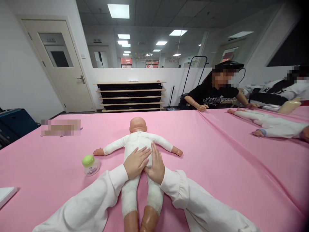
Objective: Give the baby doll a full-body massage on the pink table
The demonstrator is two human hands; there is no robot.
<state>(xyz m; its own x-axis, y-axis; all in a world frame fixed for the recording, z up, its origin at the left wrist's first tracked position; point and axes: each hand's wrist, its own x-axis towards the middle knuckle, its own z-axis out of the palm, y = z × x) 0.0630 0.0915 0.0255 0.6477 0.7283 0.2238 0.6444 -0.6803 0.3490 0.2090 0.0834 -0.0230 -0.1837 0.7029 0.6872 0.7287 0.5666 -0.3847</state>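
Note:
A baby doll with a white cloth body lies on the pink sheet, its head pointing away from me and its arms spread. My left hand lies on the doll's lower torso, fingers stretched out toward the right. Beside it, my right hand rests against the right side of the torso with its fingers extended forward. The two hands are close together, and neither grips anything. Left of the doll stands a small clear jar with a green lid.
A pink sheet covers the table, with folds at right. Another doll lies at far right, near a person in black and a bottle. A white object lies at left; shelves stand behind.

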